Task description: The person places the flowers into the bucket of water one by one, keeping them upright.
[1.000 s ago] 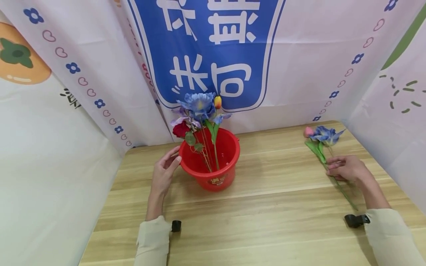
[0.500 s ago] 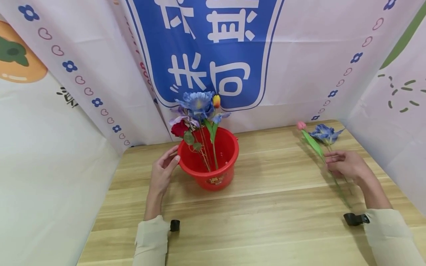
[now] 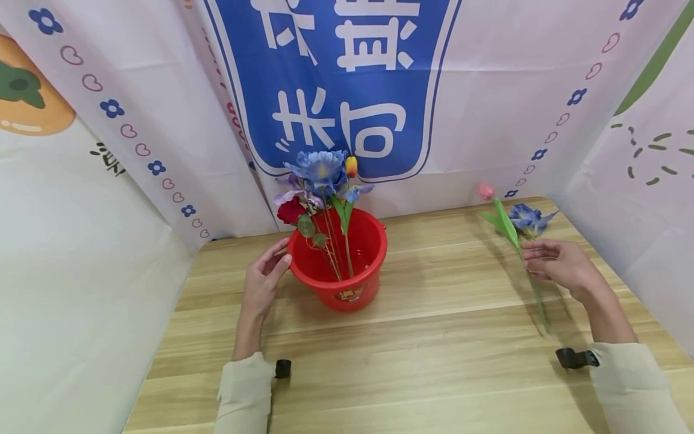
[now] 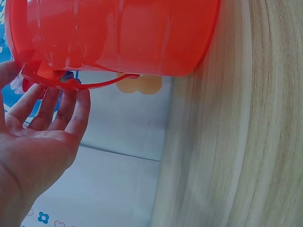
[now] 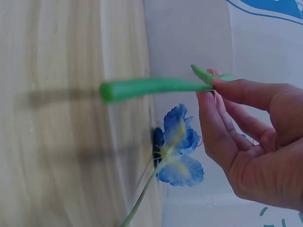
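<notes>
In the head view, a red bucket [image 3: 347, 295] stands upright with several artificial flowers in it: a large blue bloom [image 3: 320, 172], a red rose [image 3: 291, 210] and a yellow-orange tulip [image 3: 351, 166]. My left hand [image 3: 262, 282] holds the bucket's left rim between thumb and fingers. In the left wrist view, the fingertips meet the rim beside the red handle [image 4: 102, 85]. At the right, my right hand [image 3: 561, 265] pinches the green stem [image 5: 151, 88] of a pink tulip [image 3: 486, 191] between thumb and fingertips, raised off the table. Behind it lies a blue flower [image 3: 528, 220].
A wooden table [image 3: 379, 367] spreads under both hands. Printed white cloth [image 3: 488, 90] with a blue panel [image 3: 379, 84] rises behind its back edge, and more cloth hangs at both sides.
My right hand has lifted the pink tulip off the table and moved it slightly left, apart from the blue flower. My left hand stays at the bucket's rim.
</notes>
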A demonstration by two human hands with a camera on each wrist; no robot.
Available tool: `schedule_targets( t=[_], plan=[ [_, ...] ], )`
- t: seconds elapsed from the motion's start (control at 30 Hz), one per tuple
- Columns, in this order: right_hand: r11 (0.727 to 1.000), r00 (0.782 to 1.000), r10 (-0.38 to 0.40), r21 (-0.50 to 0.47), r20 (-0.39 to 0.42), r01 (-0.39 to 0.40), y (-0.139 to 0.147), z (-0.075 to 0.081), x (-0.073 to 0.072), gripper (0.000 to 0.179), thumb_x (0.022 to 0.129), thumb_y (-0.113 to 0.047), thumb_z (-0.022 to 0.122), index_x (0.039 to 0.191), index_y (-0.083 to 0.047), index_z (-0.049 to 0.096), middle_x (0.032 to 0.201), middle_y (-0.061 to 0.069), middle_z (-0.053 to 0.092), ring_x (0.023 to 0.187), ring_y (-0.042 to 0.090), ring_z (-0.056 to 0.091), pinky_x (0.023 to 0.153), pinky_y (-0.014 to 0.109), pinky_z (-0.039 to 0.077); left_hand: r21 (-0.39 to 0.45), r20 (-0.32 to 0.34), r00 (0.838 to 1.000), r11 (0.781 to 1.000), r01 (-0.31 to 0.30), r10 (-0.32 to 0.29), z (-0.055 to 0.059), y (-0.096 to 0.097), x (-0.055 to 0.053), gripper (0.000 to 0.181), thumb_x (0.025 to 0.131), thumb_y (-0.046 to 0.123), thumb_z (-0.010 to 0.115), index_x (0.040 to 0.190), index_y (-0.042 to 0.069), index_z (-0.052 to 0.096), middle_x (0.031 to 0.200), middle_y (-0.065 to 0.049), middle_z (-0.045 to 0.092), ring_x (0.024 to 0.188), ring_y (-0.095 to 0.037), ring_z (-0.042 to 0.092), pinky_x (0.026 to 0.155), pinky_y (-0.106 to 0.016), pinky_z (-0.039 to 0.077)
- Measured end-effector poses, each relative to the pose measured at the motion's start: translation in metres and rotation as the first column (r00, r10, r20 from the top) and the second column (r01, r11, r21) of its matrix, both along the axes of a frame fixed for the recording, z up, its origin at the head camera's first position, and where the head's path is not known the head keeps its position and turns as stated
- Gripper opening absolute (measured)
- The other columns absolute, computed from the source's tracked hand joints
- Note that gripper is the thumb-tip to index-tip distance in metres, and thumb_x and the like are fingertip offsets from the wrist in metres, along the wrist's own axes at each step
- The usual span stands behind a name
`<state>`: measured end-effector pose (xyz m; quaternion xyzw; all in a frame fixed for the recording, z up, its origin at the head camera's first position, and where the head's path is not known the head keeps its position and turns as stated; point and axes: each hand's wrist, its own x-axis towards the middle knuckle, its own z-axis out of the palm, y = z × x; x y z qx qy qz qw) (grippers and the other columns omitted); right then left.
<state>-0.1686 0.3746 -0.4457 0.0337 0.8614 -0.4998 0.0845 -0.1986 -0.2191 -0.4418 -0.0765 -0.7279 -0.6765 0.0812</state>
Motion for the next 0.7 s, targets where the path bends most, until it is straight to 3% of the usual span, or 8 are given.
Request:
schedule_targets(
  t=[0.23, 0.43, 0.57, 0.7],
  plan=[
    [0.998, 0.999, -0.002, -0.058, -0.04, 0.0, -0.012, 0.011, 0.001, 0.057, 0.106, -0.005, 0.064, 0.155, 0.014, 0.042, 0.109, -0.016, 0.068, 0.094, -0.004, 0.071, 0.086, 0.024, 0.066, -0.004, -0.003, 1.0, 1.0, 0.0, 0.0, -0.001, 0.0, 0.001, 0.045, 0.107, 0.01, 0.066, 0.15, 0.0, 0.06, 0.145, -0.027, 0.063, 0.114, -0.003, 0.071, 0.099, -0.017, 0.059],
    [0.995, 0.997, -0.014, -0.104, -0.077, 0.006, -0.025, 0.018, -0.001, 0.057, 0.105, -0.006, 0.066, 0.154, 0.013, 0.043, 0.101, -0.026, 0.068, 0.093, -0.004, 0.072, 0.085, 0.024, 0.066, 0.004, -0.014, 1.0, 1.0, 0.002, -0.002, 0.0, -0.001, 0.001, 0.045, 0.106, 0.008, 0.066, 0.149, -0.002, 0.06, 0.143, -0.022, 0.065, 0.114, -0.004, 0.072, 0.098, -0.018, 0.06],
    [0.991, 0.994, -0.025, -0.133, -0.103, 0.012, -0.034, 0.022, -0.002, 0.059, 0.104, -0.007, 0.069, 0.154, 0.013, 0.044, 0.101, -0.027, 0.069, 0.094, -0.004, 0.072, 0.085, 0.023, 0.066, 0.003, -0.014, 1.0, 1.0, 0.0, 0.0, 0.0, -0.001, 0.001, 0.045, 0.106, 0.009, 0.066, 0.149, -0.001, 0.06, 0.143, -0.02, 0.065, 0.114, -0.003, 0.072, 0.099, -0.018, 0.06],
    [0.982, 0.989, -0.046, -0.187, -0.142, 0.018, -0.044, 0.028, -0.001, 0.055, 0.102, -0.005, 0.071, 0.15, 0.01, 0.049, 0.102, -0.022, 0.071, 0.095, -0.003, 0.073, 0.083, 0.022, 0.065, 0.009, -0.01, 1.0, 1.0, 0.01, -0.01, 0.0, 0.0, 0.001, 0.046, 0.106, 0.008, 0.066, 0.15, -0.002, 0.059, 0.146, -0.026, 0.062, 0.113, -0.003, 0.071, 0.099, -0.017, 0.059]
  ],
)
